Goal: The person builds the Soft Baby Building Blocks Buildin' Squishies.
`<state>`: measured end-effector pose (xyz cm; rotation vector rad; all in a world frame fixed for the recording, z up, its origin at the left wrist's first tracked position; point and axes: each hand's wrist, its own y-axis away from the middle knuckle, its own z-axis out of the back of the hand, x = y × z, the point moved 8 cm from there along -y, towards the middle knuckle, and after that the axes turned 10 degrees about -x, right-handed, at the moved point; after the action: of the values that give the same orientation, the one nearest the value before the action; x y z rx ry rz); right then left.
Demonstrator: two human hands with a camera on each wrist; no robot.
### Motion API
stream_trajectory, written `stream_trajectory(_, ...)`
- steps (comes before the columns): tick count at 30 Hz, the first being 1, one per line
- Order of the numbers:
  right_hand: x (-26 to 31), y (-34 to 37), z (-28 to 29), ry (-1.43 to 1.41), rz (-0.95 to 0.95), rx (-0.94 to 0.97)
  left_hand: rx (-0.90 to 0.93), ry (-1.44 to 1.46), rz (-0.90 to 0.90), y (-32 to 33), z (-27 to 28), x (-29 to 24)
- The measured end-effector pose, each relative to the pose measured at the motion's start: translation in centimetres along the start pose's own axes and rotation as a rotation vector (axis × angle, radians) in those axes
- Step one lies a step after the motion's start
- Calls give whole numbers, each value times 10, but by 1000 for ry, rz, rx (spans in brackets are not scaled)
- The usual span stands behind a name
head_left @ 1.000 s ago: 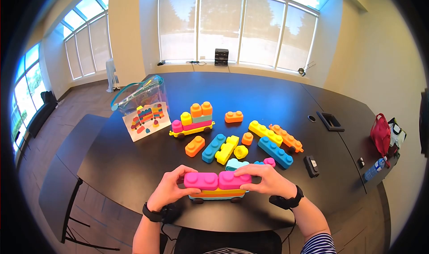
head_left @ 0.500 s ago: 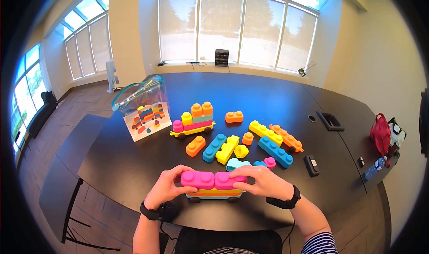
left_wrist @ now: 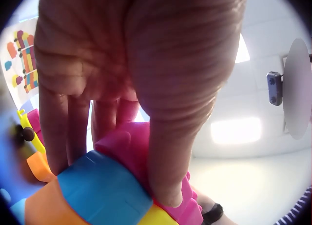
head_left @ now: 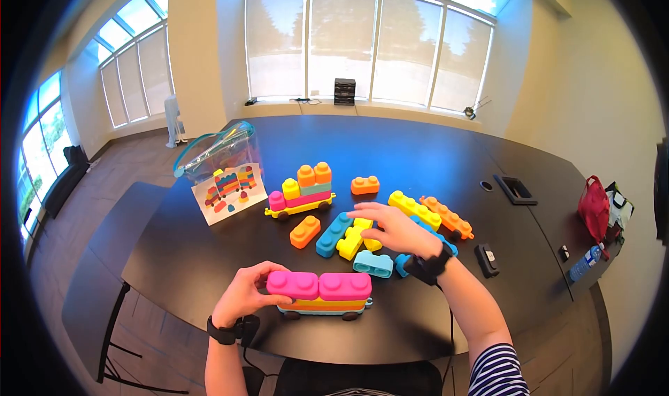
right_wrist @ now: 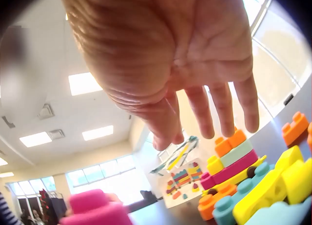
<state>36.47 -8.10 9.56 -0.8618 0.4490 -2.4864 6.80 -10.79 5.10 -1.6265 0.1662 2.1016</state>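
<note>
My left hand [head_left: 245, 295] grips the left end of a wheeled block stack, thumb in front and fingers behind. Two pink blocks [head_left: 319, 285] lie end to end on its top, over yellow, orange and light blue layers. In the left wrist view the left hand [left_wrist: 131, 64] pinches a pink block [left_wrist: 129, 142] above a blue one [left_wrist: 105, 186]. My right hand [head_left: 398, 230] hovers, fingers extended and holding nothing, over the loose yellow block [head_left: 350, 243] and blue block [head_left: 334, 234]. The right wrist view also shows that hand [right_wrist: 165, 54] empty above the blocks.
Behind stand a finished-looking wagon of blocks [head_left: 300, 199], a picture card [head_left: 228, 192] and a clear bag [head_left: 223, 149]. Orange blocks [head_left: 304, 231], a light blue block [head_left: 373, 264] and a yellow block [head_left: 414, 210] lie around. A black device [head_left: 486, 259] is at right.
My right hand has let go of the pink block and moved up and away over the loose blocks. The stack has shifted left with my left hand still on it.
</note>
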Motion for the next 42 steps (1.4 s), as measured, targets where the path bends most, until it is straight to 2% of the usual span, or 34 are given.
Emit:
stream_trajectory(4,-18,-21,-31,191,-63,111,-2,3,28,-1,0,1)
stream_trajectory(5,-18,-28,-50,189,11,164,0,0,27,-1,-1,1)
stream_trajectory(7,-16,-26,-77,229,-20,328,2,-7,28,-1,-1,1)
stream_trajectory(10,-10,-26,-102,317,11,430,3,-17,16,-2,-2,1)
stream_trajectory(13,-26,-21,-119,472,59,429,-9,-21,12,-1,-1,-3)
stream_trajectory(17,-34,-17,-103,617,129,314,-3,-24,19,-1,-2,-2)
stream_trajectory(18,-40,-14,-96,600,100,322,-3,-21,18,-1,-2,-2)
stream_trajectory(21,-42,-5,-44,436,31,158,0,-5,9,-1,-4,-4)
stream_trajectory(23,-69,6,4,405,-132,-35,0,-2,-2,-2,-5,-5)
stream_trajectory(25,-96,33,47,664,-399,21,6,-10,-11,-2,-7,-5)
stream_trajectory(27,-131,73,71,757,-599,134,4,-12,-26,-2,-11,-5)
stream_trajectory(30,-144,113,78,721,-687,184,9,-24,-51,-4,-19,-6)
stream_trajectory(34,-157,136,65,612,-629,46,11,-16,-105,-5,-32,-8)
stream_trajectory(37,-141,133,77,558,-464,-158,-15,-21,-128,-5,-43,-12)
stream_trajectory(38,-104,120,87,558,-445,-236,-8,-26,-127,-4,-47,-12)
stream_trajectory(41,-23,92,94,369,-103,-478,-23,-6,-136,-5,-55,-9)
stream_trajectory(42,1,84,84,214,-82,-432,-11,-5,-135,-5,-56,-7)
